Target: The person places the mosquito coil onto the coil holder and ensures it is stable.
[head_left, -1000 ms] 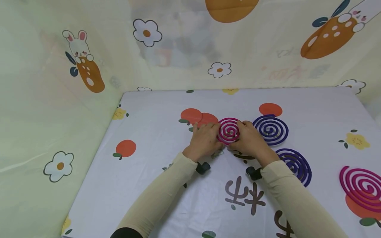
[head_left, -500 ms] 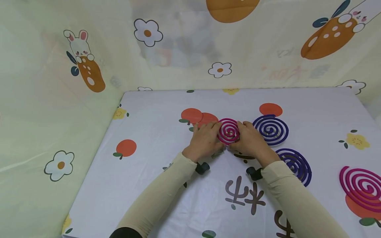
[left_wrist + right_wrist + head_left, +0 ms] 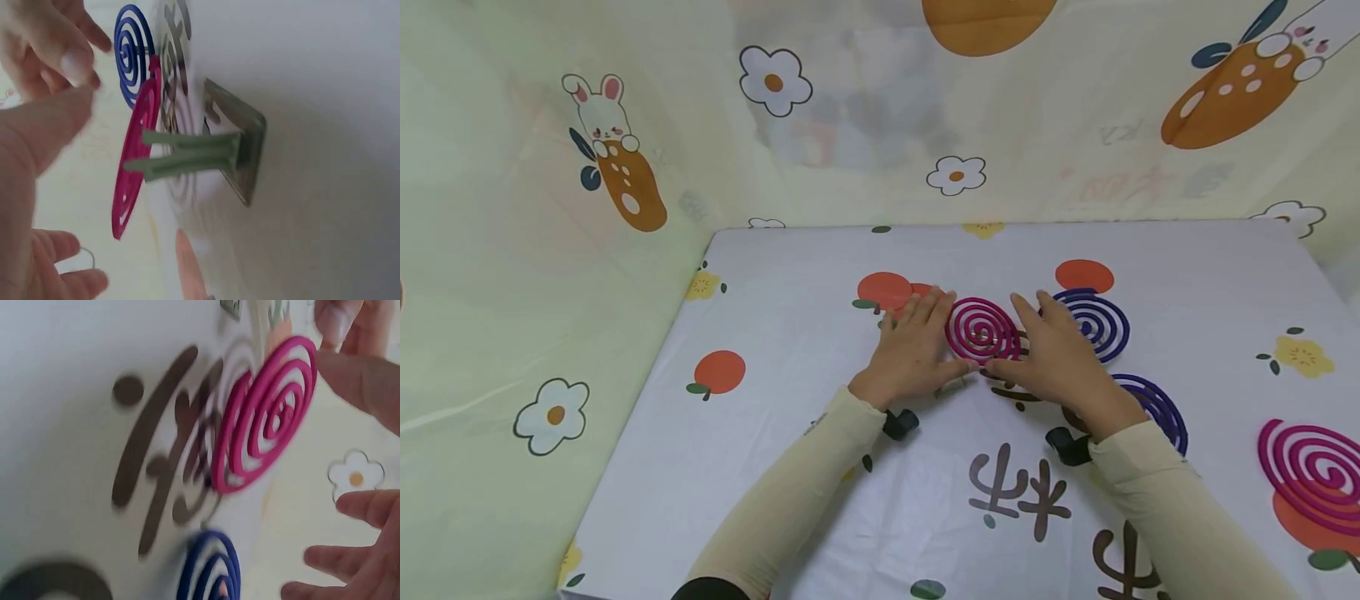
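Observation:
A pink mosquito coil (image 3: pixel 983 329) sits raised above the table on a small metal stand (image 3: pixel 251 147), whose upright prongs show in the left wrist view. On its left side my left hand (image 3: pixel 912 348) has straight fingers, with the thumb near the coil's front edge. To its right my right hand (image 3: pixel 1071 362) is spread, its fingers apart from the coil. Both thumbs come close together in front of the coil. Behind the right hand lies a blue mosquito coil (image 3: pixel 1086 328), partly covered by the fingers.
A second blue coil (image 3: pixel 1165 412) lies partly behind the right forearm. Another pink coil (image 3: pixel 1330 477) rests at the right edge. The white tablecloth (image 3: pixel 790 317) is printed with fruit and characters; a patterned curtain (image 3: pixel 850 167) stands behind and at the left.
Both hands have let go of the pink coil and opened. The right hand has drawn away to the right, the left slightly to the left; the coil stays in place.

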{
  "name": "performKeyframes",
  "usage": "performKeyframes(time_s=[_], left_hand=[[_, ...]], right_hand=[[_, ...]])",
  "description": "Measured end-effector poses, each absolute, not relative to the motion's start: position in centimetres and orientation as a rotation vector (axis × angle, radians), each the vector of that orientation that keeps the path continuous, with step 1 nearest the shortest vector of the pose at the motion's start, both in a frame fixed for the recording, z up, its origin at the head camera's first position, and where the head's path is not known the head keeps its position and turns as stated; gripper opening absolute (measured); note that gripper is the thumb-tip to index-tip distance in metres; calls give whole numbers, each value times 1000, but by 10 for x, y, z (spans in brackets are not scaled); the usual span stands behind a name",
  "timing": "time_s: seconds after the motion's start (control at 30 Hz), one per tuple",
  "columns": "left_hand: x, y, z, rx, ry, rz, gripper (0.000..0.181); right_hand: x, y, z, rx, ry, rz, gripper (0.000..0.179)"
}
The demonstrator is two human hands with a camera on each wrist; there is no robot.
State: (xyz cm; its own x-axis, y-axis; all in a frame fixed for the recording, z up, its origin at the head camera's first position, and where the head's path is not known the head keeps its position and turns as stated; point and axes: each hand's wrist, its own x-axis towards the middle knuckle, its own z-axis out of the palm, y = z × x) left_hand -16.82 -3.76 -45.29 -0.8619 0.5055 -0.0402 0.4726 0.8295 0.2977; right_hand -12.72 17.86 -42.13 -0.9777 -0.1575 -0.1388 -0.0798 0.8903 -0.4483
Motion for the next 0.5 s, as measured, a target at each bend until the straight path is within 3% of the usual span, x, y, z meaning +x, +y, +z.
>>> performKeyframes(time_s=[0.3,0.5], left_hand=[[-161,-55,-454,768,2886,415,108],[-143,-69,-457,744,2871,323,93]], right_hand=[[-89,235,-425,-16,3032,-646,116],[-51,295,-434,159,3072,-610,112]])
